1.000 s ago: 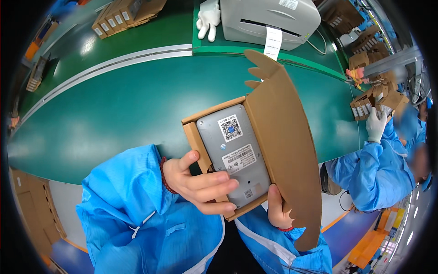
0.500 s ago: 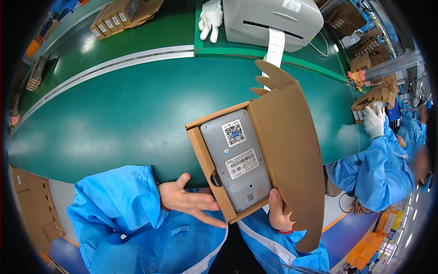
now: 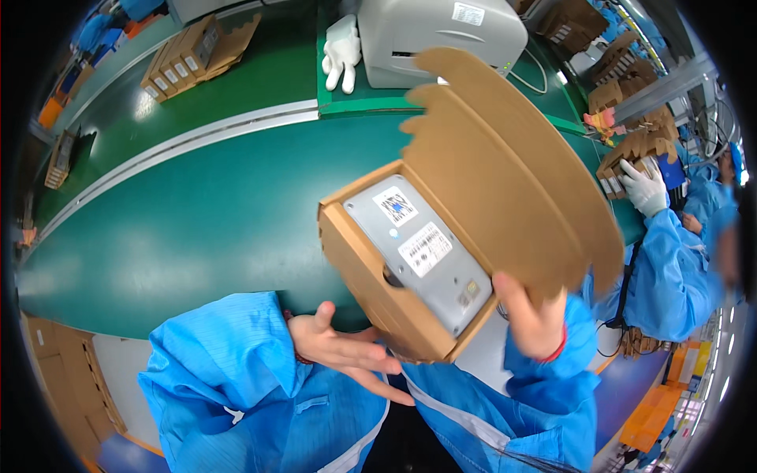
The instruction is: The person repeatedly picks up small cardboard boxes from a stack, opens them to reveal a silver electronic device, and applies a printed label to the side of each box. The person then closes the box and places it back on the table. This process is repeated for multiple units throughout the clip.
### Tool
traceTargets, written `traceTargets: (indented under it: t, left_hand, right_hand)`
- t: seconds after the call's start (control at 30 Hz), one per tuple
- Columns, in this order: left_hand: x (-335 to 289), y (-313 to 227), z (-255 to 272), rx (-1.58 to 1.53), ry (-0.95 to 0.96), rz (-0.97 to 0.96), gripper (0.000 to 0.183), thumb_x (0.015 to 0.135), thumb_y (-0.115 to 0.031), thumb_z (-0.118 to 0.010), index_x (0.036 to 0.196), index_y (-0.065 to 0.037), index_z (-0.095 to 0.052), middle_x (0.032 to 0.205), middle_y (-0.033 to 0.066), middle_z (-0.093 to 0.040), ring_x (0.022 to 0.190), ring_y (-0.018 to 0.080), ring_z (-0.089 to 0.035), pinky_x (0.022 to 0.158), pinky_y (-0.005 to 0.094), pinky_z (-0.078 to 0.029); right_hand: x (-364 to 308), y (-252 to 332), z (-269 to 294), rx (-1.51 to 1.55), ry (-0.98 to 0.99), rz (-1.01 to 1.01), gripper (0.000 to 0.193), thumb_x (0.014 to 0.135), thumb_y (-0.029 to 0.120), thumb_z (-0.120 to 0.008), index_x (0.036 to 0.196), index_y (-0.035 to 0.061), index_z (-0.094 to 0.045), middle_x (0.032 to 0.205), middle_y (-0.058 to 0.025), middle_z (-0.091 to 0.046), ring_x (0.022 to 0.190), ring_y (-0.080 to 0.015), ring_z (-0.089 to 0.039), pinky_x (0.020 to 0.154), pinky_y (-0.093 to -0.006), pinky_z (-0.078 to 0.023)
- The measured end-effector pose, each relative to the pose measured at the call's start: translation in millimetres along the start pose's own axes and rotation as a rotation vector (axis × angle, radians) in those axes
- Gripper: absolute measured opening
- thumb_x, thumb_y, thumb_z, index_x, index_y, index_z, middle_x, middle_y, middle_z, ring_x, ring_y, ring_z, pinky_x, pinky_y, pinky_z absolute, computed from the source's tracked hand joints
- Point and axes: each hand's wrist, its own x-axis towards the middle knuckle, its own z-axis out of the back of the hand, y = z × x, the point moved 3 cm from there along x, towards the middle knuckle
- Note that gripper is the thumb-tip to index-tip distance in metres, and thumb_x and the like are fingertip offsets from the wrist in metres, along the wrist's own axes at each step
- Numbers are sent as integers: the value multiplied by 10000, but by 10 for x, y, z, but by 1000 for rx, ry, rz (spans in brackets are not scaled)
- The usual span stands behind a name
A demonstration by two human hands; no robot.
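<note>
An open brown cardboard box (image 3: 355, 276) is held tilted above the near edge of the green table. In it lies a flat grey device (image 3: 443, 290) with white code labels on its face. The wide lid flap (image 3: 512, 173), notched along its edge, stands up and out to the right. My right hand (image 3: 538, 322) grips the box's lower right side by the lid fold, its thumb at the rim and the other fingers mostly hidden. My left hand (image 3: 341, 347) is open, fingers spread, next to the box's lower left wall; contact is hard to tell.
Beyond the table (image 3: 197, 213) stands a grey label printer (image 3: 438, 39), with a white glove (image 3: 341, 54) beside it. Several brown boxes (image 3: 177, 63) sit at the far left. At right, a gloved co-worker's hand (image 3: 645, 189) touches other boxes (image 3: 611, 180).
The box has tilted and turned, so more of its left side wall shows. The lid now faces me more broadly and covers the printer's label strip. My right hand has risen rightward.
</note>
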Motion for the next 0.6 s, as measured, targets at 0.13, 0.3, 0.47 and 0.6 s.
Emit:
traceTargets:
  t: [0.13, 0.3, 0.47, 0.6]
  left_hand:
    - [415, 226, -116, -352, -68, 143, 595, 715, -535, -542, 1236, -503, -256, 1410, 43, -134, 1294, 324, -112, 884, 727, -85]
    - [422, 438, -265, -582, -68, 228, 538, 693, -618, -497, 1193, -467, -367, 1397, 65, -170, 1276, 408, -73, 796, 782, -83]
    - [282, 336, -245, -302, -228, 234, 432, 715, -523, -534, 1125, -464, -410, 1333, 27, -275, 1266, 366, -142, 789, 761, -197]
    - [224, 322, -171, -246, -219, 331, 370, 708, -377, -598, 1037, -444, -442, 1134, -23, -396, 1159, 269, -305, 805, 721, -269]
  right_hand:
    - [616, 159, 185, 170, 410, -283, 191, 779, 56, -459, 916, -65, -514, 674, -135, -553, 591, -174, -565, 494, -268, -467]
    - [1035, -231, -167, -479, 875, -78, 254, 784, 89, -428, 914, -113, -511, 714, -205, -577, 610, -259, -626, 438, -267, -506]
    - [1222, 145, -191, -153, 857, -527, 296, 820, 187, -469, 960, -67, -532, 726, -193, -595, 623, -237, -629, 475, -274, -510]
    - [1391, -217, 139, 231, 664, -228, 289, 835, 227, -502, 957, -35, -525, 742, -139, -605, 623, -174, -616, 516, -245, -492]
